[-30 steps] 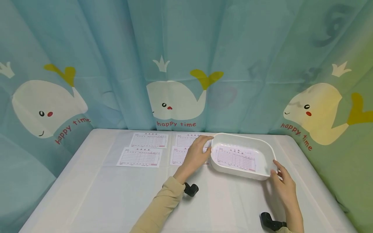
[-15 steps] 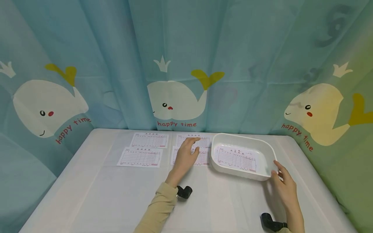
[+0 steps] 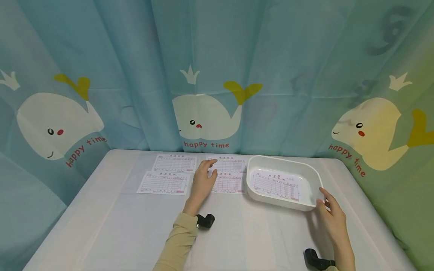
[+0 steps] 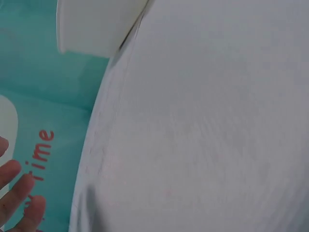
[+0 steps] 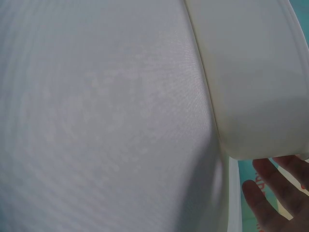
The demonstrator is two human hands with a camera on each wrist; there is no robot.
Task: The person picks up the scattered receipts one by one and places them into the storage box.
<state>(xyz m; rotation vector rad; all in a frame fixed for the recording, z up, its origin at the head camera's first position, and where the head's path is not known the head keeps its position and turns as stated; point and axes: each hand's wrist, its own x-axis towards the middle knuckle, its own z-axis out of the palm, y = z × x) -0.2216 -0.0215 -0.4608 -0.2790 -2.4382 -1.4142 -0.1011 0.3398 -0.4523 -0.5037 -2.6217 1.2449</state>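
Note:
My left hand (image 3: 202, 182) hovers with relaxed fingers over the inner edges of the paper slips, holding nothing. The left wrist view catches its spread fingers (image 4: 21, 195). A white rectangular tray (image 3: 281, 204) stands at the right of the table, with a printed slip (image 3: 276, 185) lying flat inside. At the tray's front right corner, my right hand (image 3: 333, 214) touches the end wall with extended fingers. Printed form slips lie in two rows left of the tray: a back left slip (image 3: 173, 163), front left slip (image 3: 163, 183), back right slip (image 3: 230, 165) and front right slip (image 3: 228, 183).
A white cloth covers the table (image 3: 125, 229). Behind and along both sides hangs a blue-green curtain (image 3: 281, 67) printed with whales. Black wrist-worn devices sit on both arms, one left device (image 3: 205, 221) and one right device (image 3: 317, 259).
My left hand has let go of the tray's left end and moved left, over the slips. My right hand stays at the tray's corner, and the tray stands where it was.

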